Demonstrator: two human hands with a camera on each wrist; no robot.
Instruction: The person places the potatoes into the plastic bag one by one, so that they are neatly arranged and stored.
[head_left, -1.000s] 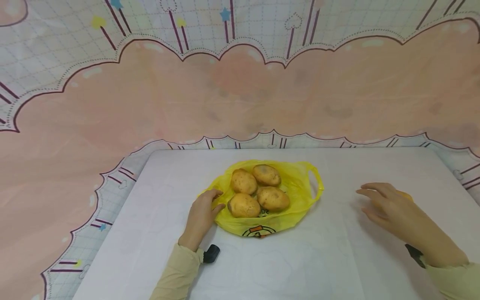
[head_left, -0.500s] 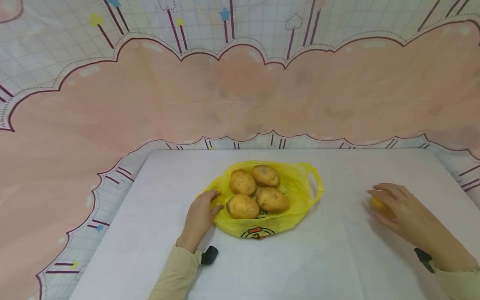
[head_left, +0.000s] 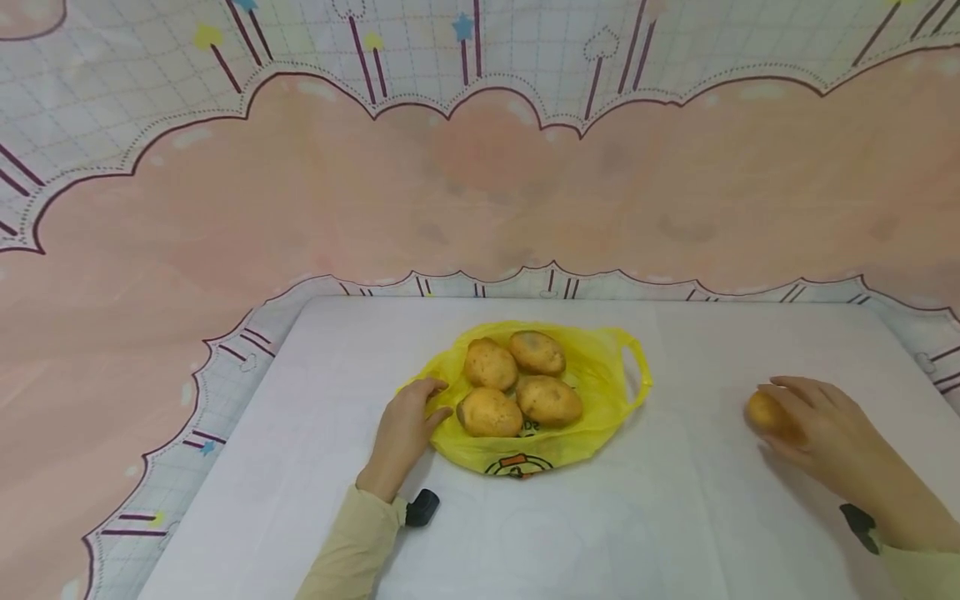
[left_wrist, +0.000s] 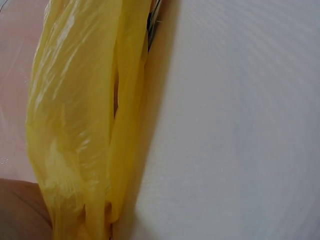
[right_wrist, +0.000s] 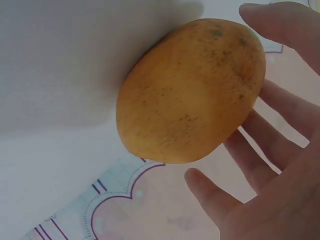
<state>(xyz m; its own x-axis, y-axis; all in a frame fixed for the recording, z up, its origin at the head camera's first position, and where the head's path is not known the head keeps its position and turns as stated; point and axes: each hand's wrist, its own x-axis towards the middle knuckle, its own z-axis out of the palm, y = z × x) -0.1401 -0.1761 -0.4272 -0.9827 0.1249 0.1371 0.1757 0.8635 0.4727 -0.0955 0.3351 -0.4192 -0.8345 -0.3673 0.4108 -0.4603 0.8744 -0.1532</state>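
Observation:
A yellow plastic bag (head_left: 603,392) lies spread open in the head view, with several potatoes (head_left: 550,401) in it. My left hand (head_left: 401,429) holds the bag's left rim, thumb and forefinger over the edge. The left wrist view shows the bag's crinkled side (left_wrist: 75,100) close up; plastic hides most of the fingers. Off to the right, my right hand (head_left: 828,425) is around the near side of a single potato (head_left: 771,413). In the right wrist view its fingers (right_wrist: 272,137) spread loosely behind that potato (right_wrist: 190,95), and the thumb stands apart from it.
Everything lies on a white-covered table (head_left: 570,533). A loop handle (head_left: 641,367) of the bag sticks out to its right. Behind the table hangs a patterned pink cloth (head_left: 480,200). White tabletop separates the bag from the single potato.
My right hand has shifted a little to the right, and more of the single potato shows past its fingers. The left hand and the bag keep their places.

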